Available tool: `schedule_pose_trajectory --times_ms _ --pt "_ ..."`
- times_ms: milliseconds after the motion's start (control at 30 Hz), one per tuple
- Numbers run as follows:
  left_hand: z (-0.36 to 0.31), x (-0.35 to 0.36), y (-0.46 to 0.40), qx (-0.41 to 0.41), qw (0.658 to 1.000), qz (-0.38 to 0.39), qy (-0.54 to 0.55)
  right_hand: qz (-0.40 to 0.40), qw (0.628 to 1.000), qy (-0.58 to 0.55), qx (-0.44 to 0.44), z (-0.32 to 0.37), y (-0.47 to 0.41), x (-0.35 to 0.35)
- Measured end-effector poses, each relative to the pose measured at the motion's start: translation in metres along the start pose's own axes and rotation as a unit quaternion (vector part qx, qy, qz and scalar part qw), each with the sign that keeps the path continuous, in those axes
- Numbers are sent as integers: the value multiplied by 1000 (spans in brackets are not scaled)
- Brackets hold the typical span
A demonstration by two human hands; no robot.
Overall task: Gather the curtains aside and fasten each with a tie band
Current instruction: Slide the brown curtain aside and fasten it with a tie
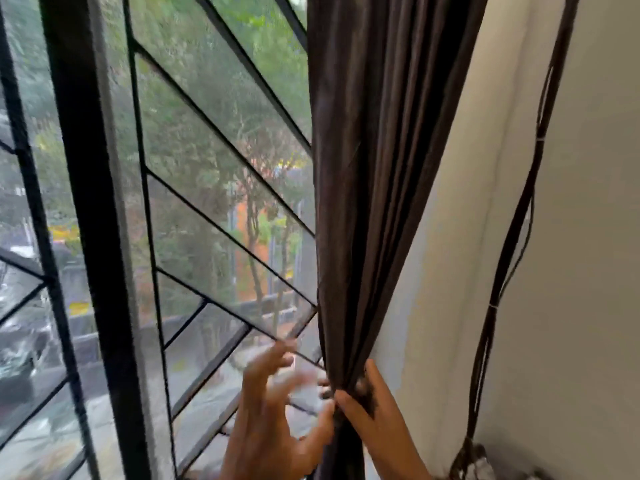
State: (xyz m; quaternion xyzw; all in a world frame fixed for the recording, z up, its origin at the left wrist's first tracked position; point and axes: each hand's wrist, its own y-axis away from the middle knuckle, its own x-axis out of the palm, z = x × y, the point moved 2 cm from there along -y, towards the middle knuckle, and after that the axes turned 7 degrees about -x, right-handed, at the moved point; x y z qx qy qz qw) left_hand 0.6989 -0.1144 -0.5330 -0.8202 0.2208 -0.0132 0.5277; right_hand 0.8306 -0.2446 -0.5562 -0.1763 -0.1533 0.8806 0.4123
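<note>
Two hands gathered a dark curtain beside a barred window

A window point(194, 209) with black diagonal bars and mesh filled the left, trees blurred beyond; a pale wall point(588, 237) stood right, dark cords point(512, 237) hanging along it. Between them the dark brown curtain point(374, 168) hung bunched into a narrow waist low down. The right hand point(367, 407) wrapped its fingers around that waist. The left hand point(273, 403), blurred, was spread open just beside it, thumb touching the fabric; no tie band could be made out
</note>
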Motion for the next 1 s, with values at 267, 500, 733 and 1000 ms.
schedule_pose_trajectory --times_ms 267,500,733,1000 --pt "1 17 32 70 990 104 -67 -112 989 26 -97 14 38 -3" --pt "-6 20 22 22 991 74 -106 -43 981 140 -125 24 35 -15" --pt "-10 19 -2 53 974 151 -160 29 965 233 -118 45 17 -29" --pt "-35 -46 -146 108 916 -3 -386 -158 818 432 -346 155 -33 5"
